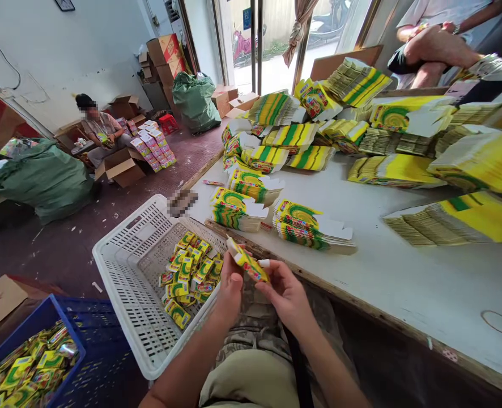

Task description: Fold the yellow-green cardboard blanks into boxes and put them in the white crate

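Observation:
Between my hands, over my lap, is a small yellow and green carton [247, 262] with a white flap at its upper left end. My left hand [233, 283] grips that carton's left side. At its right end, the fingers of my right hand [285, 292] close on it near a white end flap; one fingertip bears a white covering. Left of my hands stands a white plastic basket [127, 283] with many small yellow cartons [187, 272] inside. On the table [361, 294], nearest my hands, lie stacks of flat yellow cartons [304, 224].
More carton stacks [404, 167] cover the table's far side. A blue crate [102, 340] of filled yellow packs stands lower left. Green sacks [42, 178] and cardboard boxes [121, 167] are on the floor. One person [102, 127] sits back left, another [440, 48] upper right.

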`<move>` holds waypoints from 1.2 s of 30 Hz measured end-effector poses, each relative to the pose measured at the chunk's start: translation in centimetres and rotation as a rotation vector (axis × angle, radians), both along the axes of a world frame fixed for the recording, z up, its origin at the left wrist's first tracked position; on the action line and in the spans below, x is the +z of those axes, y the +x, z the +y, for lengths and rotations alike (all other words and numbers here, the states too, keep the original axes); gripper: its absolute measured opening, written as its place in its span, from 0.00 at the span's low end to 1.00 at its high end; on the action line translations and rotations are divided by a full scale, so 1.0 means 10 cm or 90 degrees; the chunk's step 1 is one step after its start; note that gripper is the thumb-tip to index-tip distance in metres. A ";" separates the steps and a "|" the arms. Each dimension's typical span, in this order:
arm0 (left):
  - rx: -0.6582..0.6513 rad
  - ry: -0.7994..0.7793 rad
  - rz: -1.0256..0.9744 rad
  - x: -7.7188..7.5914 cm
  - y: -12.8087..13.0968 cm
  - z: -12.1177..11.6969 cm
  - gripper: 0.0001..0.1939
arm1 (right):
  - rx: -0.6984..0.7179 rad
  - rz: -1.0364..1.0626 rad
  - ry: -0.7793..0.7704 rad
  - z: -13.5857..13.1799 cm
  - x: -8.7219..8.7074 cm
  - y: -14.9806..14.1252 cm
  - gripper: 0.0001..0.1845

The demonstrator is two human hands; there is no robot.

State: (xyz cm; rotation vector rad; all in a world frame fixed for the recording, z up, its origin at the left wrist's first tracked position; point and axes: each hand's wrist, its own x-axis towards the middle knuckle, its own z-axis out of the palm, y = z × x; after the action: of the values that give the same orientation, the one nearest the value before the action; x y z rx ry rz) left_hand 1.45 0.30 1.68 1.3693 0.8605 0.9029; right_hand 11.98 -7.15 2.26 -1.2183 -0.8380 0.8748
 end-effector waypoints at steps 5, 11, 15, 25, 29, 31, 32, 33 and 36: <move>0.058 -0.030 -0.074 0.05 -0.12 0.09 0.20 | 0.021 -0.067 -0.023 -0.07 0.05 0.20 0.13; -0.060 0.153 0.034 0.49 -0.41 0.22 0.32 | -0.128 -0.525 0.047 -0.19 0.16 0.53 0.08; -0.270 0.281 0.272 0.59 -0.35 0.17 0.51 | 0.027 -0.689 0.135 -0.19 0.28 0.45 0.14; -0.324 0.321 0.330 0.29 -0.15 -0.01 0.43 | 0.011 0.056 -0.069 -0.09 -0.14 0.18 0.31; -0.360 0.352 0.327 0.29 -0.12 -0.04 0.42 | 0.094 0.218 -0.132 -0.05 -0.28 0.14 0.32; -0.353 0.360 0.319 0.28 -0.12 -0.05 0.37 | 0.094 0.182 -0.117 -0.06 -0.30 0.15 0.32; -0.350 0.360 0.321 0.27 -0.12 -0.05 0.35 | 0.095 0.152 -0.103 -0.07 -0.30 0.16 0.31; -0.345 0.356 0.330 0.27 -0.13 -0.05 0.33 | 0.096 0.112 -0.084 -0.09 -0.28 0.16 0.31; -0.331 0.338 0.374 0.22 -0.15 -0.04 0.33 | 0.089 -0.074 -0.011 -0.16 -0.21 0.14 0.32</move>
State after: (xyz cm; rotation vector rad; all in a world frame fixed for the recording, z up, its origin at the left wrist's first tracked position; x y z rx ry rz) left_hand -0.04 -0.06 3.90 2.2575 0.6472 0.3180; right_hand 13.38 -8.74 0.21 -1.2458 -1.0205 0.9328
